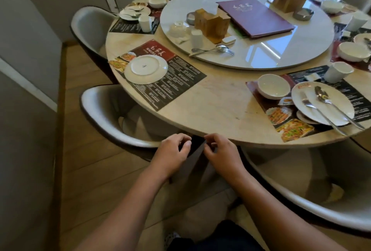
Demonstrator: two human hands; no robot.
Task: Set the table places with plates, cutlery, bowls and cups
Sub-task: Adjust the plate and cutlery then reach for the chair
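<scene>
Marble-patterned stone formed the round table (pixel 210 98), with a white turntable (pixel 281 36) set at its middle. Both hands were held low, just off the near edge of the table and close to each other without touching. The left hand (pixel 172 150) was seen with its fingers loosely curled and nothing between them; the right hand (pixel 220 150) was likewise curled inward and empty.

On the near-left placemat (pixel 160 74) a single white plate (pixel 146 69) was laid upside down, its foot ring uppermost, with no cutlery, bowl or cup beside it. At the near-right place a second plate (pixel 321 104) was set with a fork (pixel 321 113) and a spoon (pixel 333 102) lying across it, handles reaching past the table edge. A white bowl (pixel 273 86) was placed just to its left and a white cup (pixel 338 72) behind it.

On the near edge of the turntable a loose fork and spoon (pixel 214 49) were left, close to a white cup (pixel 196 39), an overturned bowl (pixel 179 30) and a wooden tissue box (pixel 212 23). A purple menu folder (pixel 255 17) was laid flat further in. Further places around the table were seen already furnished with plates, cups and bowls. Grey shell chairs (pixel 112 114) were drawn up around the table.
</scene>
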